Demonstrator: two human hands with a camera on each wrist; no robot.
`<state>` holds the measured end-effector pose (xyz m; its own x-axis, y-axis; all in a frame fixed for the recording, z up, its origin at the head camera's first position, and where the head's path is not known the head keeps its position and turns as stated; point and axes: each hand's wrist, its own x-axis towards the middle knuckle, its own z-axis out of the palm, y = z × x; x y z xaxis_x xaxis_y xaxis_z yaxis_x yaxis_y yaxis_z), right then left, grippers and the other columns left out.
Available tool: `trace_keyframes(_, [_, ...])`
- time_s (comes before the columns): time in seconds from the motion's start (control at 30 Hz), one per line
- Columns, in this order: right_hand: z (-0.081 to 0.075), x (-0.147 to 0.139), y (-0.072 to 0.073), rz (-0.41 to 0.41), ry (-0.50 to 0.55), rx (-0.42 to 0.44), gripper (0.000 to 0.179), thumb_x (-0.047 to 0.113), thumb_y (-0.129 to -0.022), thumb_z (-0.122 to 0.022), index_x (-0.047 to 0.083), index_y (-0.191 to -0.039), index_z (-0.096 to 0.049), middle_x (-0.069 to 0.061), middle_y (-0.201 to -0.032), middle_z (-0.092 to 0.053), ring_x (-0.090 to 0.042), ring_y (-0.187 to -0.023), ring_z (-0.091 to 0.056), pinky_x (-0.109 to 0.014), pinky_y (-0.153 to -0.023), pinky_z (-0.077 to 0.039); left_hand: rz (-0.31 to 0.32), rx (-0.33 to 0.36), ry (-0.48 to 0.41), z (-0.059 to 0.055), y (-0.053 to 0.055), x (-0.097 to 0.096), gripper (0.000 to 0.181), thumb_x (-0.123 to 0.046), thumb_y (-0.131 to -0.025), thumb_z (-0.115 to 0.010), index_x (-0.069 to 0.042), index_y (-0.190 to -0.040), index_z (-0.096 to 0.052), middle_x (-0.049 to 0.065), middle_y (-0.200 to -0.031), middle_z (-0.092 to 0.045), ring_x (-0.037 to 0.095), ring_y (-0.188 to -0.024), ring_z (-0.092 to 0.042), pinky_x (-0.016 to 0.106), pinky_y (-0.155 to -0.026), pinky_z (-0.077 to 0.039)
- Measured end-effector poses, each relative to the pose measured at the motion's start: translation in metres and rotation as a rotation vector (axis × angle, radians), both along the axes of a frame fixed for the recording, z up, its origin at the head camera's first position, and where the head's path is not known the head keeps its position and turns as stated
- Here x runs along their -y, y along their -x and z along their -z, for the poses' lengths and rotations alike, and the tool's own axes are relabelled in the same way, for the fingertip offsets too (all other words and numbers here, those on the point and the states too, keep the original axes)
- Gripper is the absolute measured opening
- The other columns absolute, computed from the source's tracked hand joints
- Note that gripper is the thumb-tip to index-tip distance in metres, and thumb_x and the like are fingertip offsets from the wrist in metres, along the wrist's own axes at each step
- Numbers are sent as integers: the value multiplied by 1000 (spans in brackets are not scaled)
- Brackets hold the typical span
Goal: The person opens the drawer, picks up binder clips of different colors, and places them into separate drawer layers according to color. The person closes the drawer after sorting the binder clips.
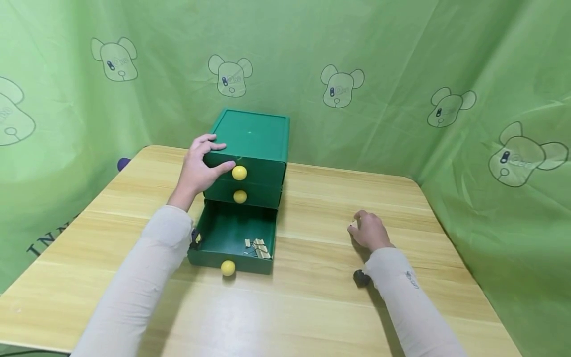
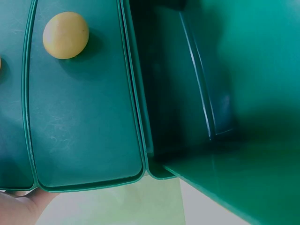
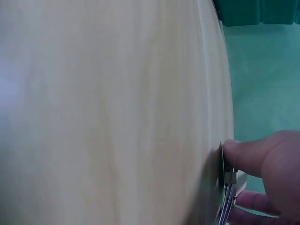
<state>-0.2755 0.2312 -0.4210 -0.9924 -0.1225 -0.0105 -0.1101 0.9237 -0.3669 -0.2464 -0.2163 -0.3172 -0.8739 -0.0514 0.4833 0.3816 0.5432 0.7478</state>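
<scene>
A green drawer unit [image 1: 250,131] with yellow knobs stands on the wooden table. My left hand [image 1: 199,166] rests spread on its upper left front corner, fingers over the top and thumb on the front near the top knob [image 1: 239,172]. The bottom drawer [image 1: 229,223] is pulled out, and several small beige clips with dark wires [image 1: 260,248] lie in its front right corner. Away to the right, low over the table, my right hand [image 1: 371,232] pinches a small clip, which looks like a binder clip [image 3: 229,176], between thumb and fingers. The fingers partly hide it.
The wooden tabletop [image 1: 321,297] extends around the unit. Green curtains with printed mouse heads [image 1: 379,44] hang behind and at both sides. A purple round object [image 1: 123,163] shows beyond the table's left edge. The two upper drawers are closed.
</scene>
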Motion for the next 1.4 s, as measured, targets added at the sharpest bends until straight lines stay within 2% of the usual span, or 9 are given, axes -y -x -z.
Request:
trace_keyframes(0.2, [-1,1,-5,8,29,-4,47,23,-93,-64,-5,-128,-50,-31,-122,-54,-47,-115,-48,-58,-95,-40,2,-5,-2,1,0,-1,55,-32,-80,-80,-5,-125,-64,7,-148,-39,28,-139,-28,53,-111,-23])
trace_keyframes(0.43, [-7,6,-9,5,47,-32,47,24,-92,-67,-5,-125,-52,-18,-96,-58,-35,-94,-52,-52,-84,-46,4,-17,-8,0,1,-1,54,-30,-80,-81,-4,-124,-64,7,-147,-39,27,-139,-28,52,-111,-23])
trace_keyframes(0.57, [-10,7,-10,4,52,-45,47,25,-91,-67,-6,-124,-53,-14,-89,-56,-33,-89,-51,-48,-78,-46,4,-18,-3,0,1,-1,54,-30,-80,-81,-4,-124,-64,8,-147,-39,27,-139,-28,52,-111,-23])
trace_keyframes(0.73, [-11,9,-11,12,72,-60,47,26,-91,-67,-5,-124,-54,-16,-93,-56,-33,-90,-52,-48,-78,-46,0,-16,3,1,1,0,54,-30,-81,-80,-5,-125,-64,7,-148,-39,27,-139,-28,52,-111,-23])
trace_keyframes(1.03, [-13,13,-15,3,81,-80,49,30,-91,-68,-4,-123,-54,-22,-105,-58,-39,-100,-53,-53,-86,-45,3,-22,7,4,4,0,53,-31,-81,-80,-5,-125,-64,7,-148,-39,28,-139,-28,53,-111,-23])
trace_keyframes(1.4, [-16,19,-18,-16,82,-100,48,32,-90,-68,-3,-120,-56,-23,-106,-58,-39,-100,-53,-52,-85,-46,3,-24,1,4,3,1,53,-30,-82,-79,-5,-125,-64,7,-147,-39,28,-139,-28,52,-111,-23])
